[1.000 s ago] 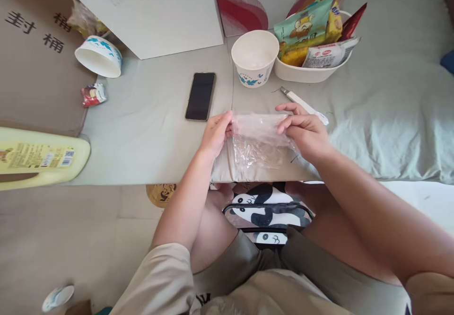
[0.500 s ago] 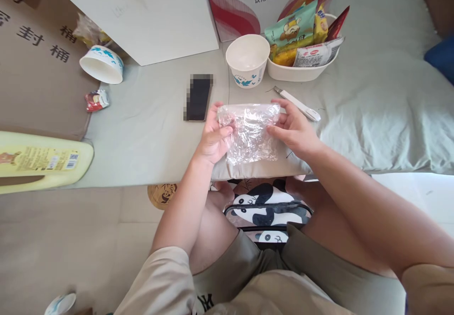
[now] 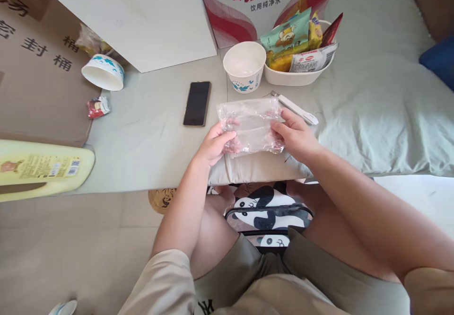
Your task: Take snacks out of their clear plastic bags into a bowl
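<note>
A clear, crinkled plastic bag [image 3: 251, 125] is stretched between my two hands, just above the bed-like surface's front edge. My left hand [image 3: 215, 142] grips its left side, thumb on top and fingers behind the film. On the other side my right hand [image 3: 296, 133] pinches the bag the same way. Beyond the right fingers lies a white-handled utility knife [image 3: 296, 109]. A white paper bowl [image 3: 244, 66] with blue leaf prints stands upright past the bag. To the left of it rests a dark phone [image 3: 197, 103].
A white oval basket [image 3: 300, 77] of snack packets stands before a red-and-white carton [image 3: 230, 19]. At left are a tilted paper bowl [image 3: 102, 72], a small red wrapper [image 3: 98, 107], a yellow jug [image 3: 46, 168], a white box [image 3: 142, 21] and a brown carton [image 3: 35, 88].
The bag has been pulled flatter and wider, its top edge tilting back. My hands have shifted slightly along its sides and still hold it. The view has tipped up a little.
</note>
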{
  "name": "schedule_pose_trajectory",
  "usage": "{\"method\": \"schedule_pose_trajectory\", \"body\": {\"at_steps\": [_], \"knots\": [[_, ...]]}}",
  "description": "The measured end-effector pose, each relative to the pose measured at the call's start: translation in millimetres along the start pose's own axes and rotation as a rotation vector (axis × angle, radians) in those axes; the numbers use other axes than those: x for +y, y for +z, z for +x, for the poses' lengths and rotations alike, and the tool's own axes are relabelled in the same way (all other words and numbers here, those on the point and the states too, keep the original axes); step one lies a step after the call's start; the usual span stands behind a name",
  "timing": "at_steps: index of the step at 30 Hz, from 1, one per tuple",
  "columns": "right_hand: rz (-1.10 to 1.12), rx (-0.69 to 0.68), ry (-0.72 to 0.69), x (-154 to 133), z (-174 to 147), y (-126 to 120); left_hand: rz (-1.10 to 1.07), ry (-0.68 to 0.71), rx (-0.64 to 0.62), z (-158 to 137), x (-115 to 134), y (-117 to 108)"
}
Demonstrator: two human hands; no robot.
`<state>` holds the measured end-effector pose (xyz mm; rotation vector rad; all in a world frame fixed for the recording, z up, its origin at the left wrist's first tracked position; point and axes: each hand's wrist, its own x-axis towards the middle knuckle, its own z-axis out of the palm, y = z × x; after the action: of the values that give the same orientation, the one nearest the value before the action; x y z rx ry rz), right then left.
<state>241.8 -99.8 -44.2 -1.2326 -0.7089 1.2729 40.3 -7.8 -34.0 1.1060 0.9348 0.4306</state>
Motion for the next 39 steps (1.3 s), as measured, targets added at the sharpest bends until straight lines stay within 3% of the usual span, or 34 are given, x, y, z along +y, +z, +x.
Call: {"method": "schedule_pose_trajectory", "body": {"at_steps": [6,8,12,14,17,19,21,24,27,30,34,39], "knots": [[0.191,-0.113,-0.021,-6,-2,-6,-0.214,0.102,-0.055,-3,6,-8],[0.146,-0.13,-0.028,-5,-1,-8,-0.187,0.095,-0.05,-1,5,-7],[-0.105,-0.011,-0.076,1,1,-8,-0.072,0.181,0.007,6,-2,-6],[-0.131,0.049,-0.105,4,2,-6,0.002,0.254,0.144,12,-5,-6],[-0.108,0.181,-0.2,5,5,-4,0.105,0.412,0.487,19,-7,-5],[-0.161,0.265,-0.248,5,6,-5,0.162,0.494,0.595,21,-6,-1],[-0.27,0.313,-0.262,3,4,-5,0.202,0.515,0.538,20,-7,6],[-0.453,0.295,-0.363,2,-3,-2,0.199,0.45,0.308,16,-11,23],[-0.459,0.137,-0.45,2,-11,3,0.124,0.387,0.079,13,-14,40],[-0.383,-0.02,-0.381,1,-16,6,0.091,0.391,-0.061,13,-13,52],[-0.246,-0.041,-0.296,-1,-15,2,0.18,0.43,-0.01,15,-9,60],[-0.249,0.247,-0.271,-2,-4,-8,0.123,0.392,0.15,18,-10,63]]}}
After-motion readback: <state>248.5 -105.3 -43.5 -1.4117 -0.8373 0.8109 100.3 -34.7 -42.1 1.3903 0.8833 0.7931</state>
